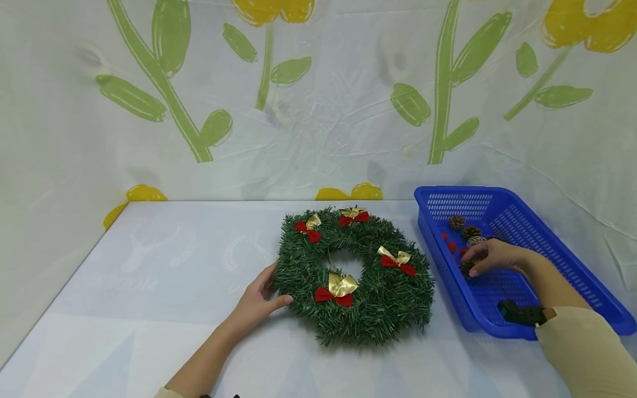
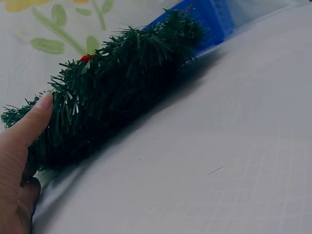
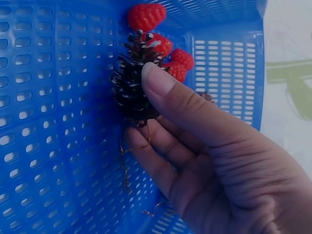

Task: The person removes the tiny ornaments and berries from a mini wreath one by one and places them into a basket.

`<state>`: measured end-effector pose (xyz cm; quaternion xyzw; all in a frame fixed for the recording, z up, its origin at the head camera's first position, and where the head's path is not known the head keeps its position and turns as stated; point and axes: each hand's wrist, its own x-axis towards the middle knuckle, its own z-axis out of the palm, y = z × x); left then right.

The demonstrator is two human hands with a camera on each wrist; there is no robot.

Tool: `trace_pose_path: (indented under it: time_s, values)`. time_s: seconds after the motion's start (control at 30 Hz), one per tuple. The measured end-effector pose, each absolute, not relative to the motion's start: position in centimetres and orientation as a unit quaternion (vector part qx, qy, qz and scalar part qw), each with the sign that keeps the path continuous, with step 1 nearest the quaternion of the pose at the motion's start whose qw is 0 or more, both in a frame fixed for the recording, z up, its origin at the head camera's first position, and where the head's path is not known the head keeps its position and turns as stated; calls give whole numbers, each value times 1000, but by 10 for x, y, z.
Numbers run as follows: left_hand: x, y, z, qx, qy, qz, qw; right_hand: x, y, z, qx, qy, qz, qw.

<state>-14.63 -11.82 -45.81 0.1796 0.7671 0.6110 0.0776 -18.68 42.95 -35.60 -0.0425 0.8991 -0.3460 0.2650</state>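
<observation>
A green wreath [image 1: 303,271] lies on the table, with red and gold bows [image 1: 334,296] on it. At its left edge, my left hand [image 1: 259,298] grips the greenery; in the left wrist view the thumb [image 2: 36,119] presses the wreath's side while fingers curl beneath. Inside the blue basket [image 1: 478,315], my right hand [image 1: 500,257] pinches a dark pine cone [image 3: 131,87] between thumb and fingers. A thin gold cord [image 3: 125,168] hangs from the cone's base. Red raspberry-like berries [image 3: 146,17] lie just beyond the cone in the right wrist view.
More pine cones [image 1: 456,222] and red berries [image 1: 451,247] sit toward the basket's far left. The basket stands right of the wreath, its walls raised around the right hand. Behind the white table [image 1: 164,265] hangs a flower-print cloth [image 1: 328,138].
</observation>
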Motion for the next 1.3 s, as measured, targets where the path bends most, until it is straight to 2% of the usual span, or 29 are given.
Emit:
trace_pose_path:
  time_s: [0.2, 0.53, 0.73, 0.9, 1.3]
  values:
    - [-142, -118, -457, 175, 773, 605, 81, -187, 432, -351, -72, 903, -340, 251]
    - [-139, -115, -446, 194, 778, 595, 53, -183, 428, -330, -101, 910, -343, 211]
    - [-133, -110, -437, 231, 797, 558, -1, -179, 417, -314, -117, 914, -336, 193]
    - [-128, -109, -432, 222, 828, 513, -47, -173, 404, -302, -123, 917, -342, 162]
    - [-116, -107, -394, 208, 862, 456, -71, -149, 373, -280, -171, 899, -385, 122]
